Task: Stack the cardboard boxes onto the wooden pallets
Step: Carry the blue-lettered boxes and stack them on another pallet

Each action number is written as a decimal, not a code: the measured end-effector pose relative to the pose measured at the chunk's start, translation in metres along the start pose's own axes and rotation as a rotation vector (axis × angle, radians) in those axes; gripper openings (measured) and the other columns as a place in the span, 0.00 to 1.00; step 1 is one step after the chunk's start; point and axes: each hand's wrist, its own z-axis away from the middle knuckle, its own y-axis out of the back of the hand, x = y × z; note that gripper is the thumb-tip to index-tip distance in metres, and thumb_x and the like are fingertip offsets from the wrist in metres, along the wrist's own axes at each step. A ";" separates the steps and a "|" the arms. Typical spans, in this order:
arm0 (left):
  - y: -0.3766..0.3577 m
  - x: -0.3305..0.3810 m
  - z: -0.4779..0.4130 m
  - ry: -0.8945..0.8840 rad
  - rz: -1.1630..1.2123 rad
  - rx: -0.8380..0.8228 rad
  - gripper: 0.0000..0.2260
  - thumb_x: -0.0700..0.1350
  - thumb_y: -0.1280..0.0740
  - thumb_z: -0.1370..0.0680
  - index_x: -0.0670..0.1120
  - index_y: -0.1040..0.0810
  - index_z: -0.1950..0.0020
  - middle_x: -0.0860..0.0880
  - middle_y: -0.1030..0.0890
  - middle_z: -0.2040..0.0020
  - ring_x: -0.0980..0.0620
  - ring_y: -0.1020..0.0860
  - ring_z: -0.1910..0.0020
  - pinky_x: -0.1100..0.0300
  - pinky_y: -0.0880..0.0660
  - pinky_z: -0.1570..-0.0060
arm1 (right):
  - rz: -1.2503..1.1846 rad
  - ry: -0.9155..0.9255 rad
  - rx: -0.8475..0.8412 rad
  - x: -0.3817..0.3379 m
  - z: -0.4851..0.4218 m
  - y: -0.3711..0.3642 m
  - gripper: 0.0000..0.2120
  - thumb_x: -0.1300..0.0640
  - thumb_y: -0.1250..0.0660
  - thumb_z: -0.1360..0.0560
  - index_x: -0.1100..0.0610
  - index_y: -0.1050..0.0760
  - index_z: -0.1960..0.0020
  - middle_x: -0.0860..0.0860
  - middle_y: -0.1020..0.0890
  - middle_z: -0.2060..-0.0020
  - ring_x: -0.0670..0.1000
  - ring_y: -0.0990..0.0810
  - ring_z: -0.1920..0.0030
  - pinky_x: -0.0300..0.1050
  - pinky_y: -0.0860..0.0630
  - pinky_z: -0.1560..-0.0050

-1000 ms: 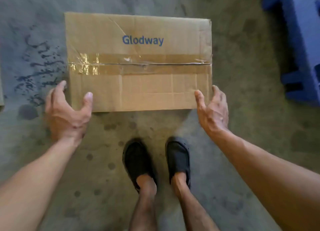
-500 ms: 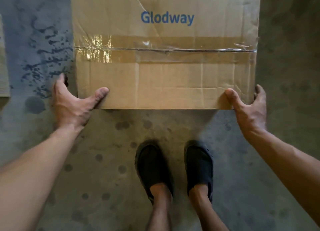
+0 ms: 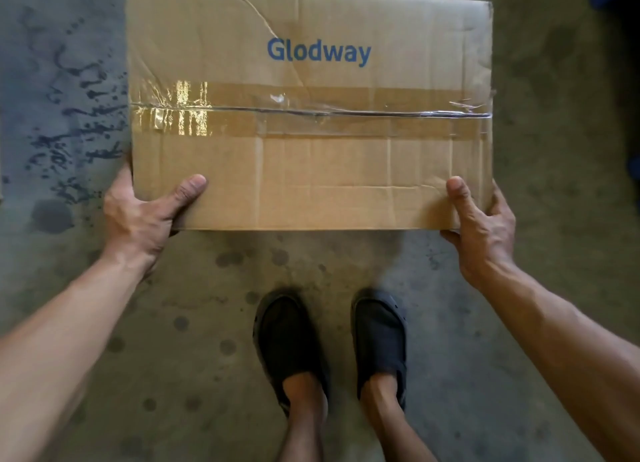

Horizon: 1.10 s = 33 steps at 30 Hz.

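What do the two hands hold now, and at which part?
The left hand and the right hand grip the cardboard box at its two near corners, thumbs on top.

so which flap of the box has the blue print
On the cardboard box, the far flap, beyond the taped seam, bears the blue Glodway lettering; the near flap, gripped by the left hand and right hand, is plain.
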 end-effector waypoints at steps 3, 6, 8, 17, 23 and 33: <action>0.018 0.026 0.020 0.006 0.055 0.049 0.39 0.67 0.20 0.39 0.53 0.23 0.33 0.51 0.17 0.41 0.50 0.18 0.42 0.48 0.21 0.39 | -0.064 0.014 0.022 -0.036 0.020 0.011 0.26 0.38 0.25 0.36 0.38 0.26 0.40 0.39 0.17 0.52 0.42 0.17 0.50 0.60 0.17 0.46; 0.046 0.072 0.045 0.041 0.121 0.072 0.40 0.67 0.19 0.41 0.53 0.23 0.33 0.52 0.16 0.42 0.52 0.17 0.43 0.49 0.21 0.39 | -0.069 0.054 0.017 -0.098 0.048 0.024 0.21 0.39 0.23 0.36 0.34 0.25 0.46 0.35 0.15 0.57 0.40 0.16 0.52 0.58 0.18 0.45; 0.072 0.113 0.062 0.056 0.158 0.082 0.41 0.67 0.19 0.41 0.52 0.23 0.33 0.52 0.16 0.42 0.52 0.17 0.43 0.48 0.21 0.40 | -0.078 0.082 -0.022 -0.149 0.074 0.035 0.22 0.42 0.23 0.35 0.36 0.26 0.45 0.38 0.16 0.57 0.42 0.15 0.52 0.53 0.16 0.49; 0.196 0.338 0.149 -0.102 0.308 0.153 0.32 0.56 0.17 0.37 0.51 0.22 0.36 0.51 0.16 0.42 0.52 0.17 0.45 0.50 0.20 0.40 | -0.115 0.244 -0.082 -0.373 0.187 0.102 0.40 0.35 0.19 0.40 0.46 0.24 0.32 0.47 0.15 0.44 0.49 0.14 0.47 0.59 0.16 0.50; 0.260 0.454 0.216 -0.171 0.402 0.148 0.36 0.62 0.17 0.40 0.54 0.24 0.36 0.51 0.16 0.42 0.48 0.17 0.44 0.42 0.19 0.44 | -0.164 0.398 -0.102 -0.495 0.250 0.164 0.30 0.41 0.19 0.35 0.49 0.21 0.36 0.47 0.14 0.48 0.50 0.14 0.47 0.56 0.18 0.42; 0.283 0.537 0.373 -0.301 0.463 0.381 0.32 0.56 0.20 0.35 0.49 0.25 0.34 0.49 0.18 0.44 0.46 0.18 0.50 0.52 0.19 0.59 | -0.123 0.620 -0.241 -0.566 0.307 0.256 0.49 0.24 0.25 0.41 0.39 0.33 0.25 0.48 0.19 0.37 0.56 0.19 0.41 0.63 0.20 0.41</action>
